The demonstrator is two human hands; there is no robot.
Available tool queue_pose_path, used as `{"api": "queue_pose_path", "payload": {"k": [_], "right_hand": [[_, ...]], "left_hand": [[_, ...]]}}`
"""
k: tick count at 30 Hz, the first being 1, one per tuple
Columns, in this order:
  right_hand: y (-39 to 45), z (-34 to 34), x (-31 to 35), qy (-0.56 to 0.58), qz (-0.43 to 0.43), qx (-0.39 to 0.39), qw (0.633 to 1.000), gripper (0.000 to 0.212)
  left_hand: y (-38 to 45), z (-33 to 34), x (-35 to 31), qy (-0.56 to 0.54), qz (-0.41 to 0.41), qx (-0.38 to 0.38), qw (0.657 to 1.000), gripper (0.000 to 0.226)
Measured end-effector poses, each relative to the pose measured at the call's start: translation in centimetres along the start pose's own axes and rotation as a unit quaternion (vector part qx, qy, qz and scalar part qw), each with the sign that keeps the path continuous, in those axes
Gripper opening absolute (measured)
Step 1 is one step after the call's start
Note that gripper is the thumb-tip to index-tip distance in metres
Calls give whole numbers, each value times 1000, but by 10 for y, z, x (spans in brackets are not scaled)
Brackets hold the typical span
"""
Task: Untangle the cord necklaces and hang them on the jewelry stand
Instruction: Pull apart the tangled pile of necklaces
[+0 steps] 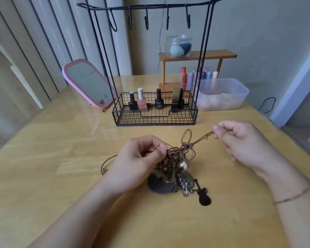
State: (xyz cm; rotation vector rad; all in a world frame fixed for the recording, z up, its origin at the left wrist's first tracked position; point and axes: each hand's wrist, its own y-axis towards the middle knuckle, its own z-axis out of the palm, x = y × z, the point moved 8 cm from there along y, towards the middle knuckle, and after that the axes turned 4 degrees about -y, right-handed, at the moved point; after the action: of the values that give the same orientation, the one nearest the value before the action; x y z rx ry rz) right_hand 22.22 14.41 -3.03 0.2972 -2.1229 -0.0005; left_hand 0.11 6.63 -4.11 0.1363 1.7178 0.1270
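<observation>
A tangled bundle of brown cord necklaces (pixel 175 161) with several pendants hangs low over the wooden table, its pendants resting on the surface. My left hand (pixel 140 158) pinches the cords at the bundle's left side. My right hand (pixel 240 138) pinches one brown cord end and holds it taut, up and to the right of the knot. A black guitar-shaped pendant (pixel 203 196) and a dark round pendant (pixel 159 185) lie on the table. The black wire jewelry stand (pixel 202 51) stands behind, its top hooks bare.
The stand's wire basket (pixel 156 119) holds several nail polish bottles. A pink-framed mirror (pixel 89 83) leans at the back left. A clear plastic tub (pixel 224 93) sits at the back right, in front of a small wooden shelf (pixel 197 55) carrying a sponge jar.
</observation>
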Motion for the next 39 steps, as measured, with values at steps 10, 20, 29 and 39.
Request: {"api": "queue_pose_path", "payload": {"k": [10,20,29,39], "right_hand": [[-7,-7,21,-198,-91,-143,965,7],[-45,81,58,-317,-205,133,916,51],[-33,63,27,-267,-123,217,931,35],[-17,23,30,19,-100,120,988,32]], "left_hand": [[1,-15,-6,180,91,-65,977,17],[2,-30,-7,232,103,-144,956,14],[-7,-19,-18,366,159,-132,907,16],[-15,28,-10,499,184,84,843,21]]}}
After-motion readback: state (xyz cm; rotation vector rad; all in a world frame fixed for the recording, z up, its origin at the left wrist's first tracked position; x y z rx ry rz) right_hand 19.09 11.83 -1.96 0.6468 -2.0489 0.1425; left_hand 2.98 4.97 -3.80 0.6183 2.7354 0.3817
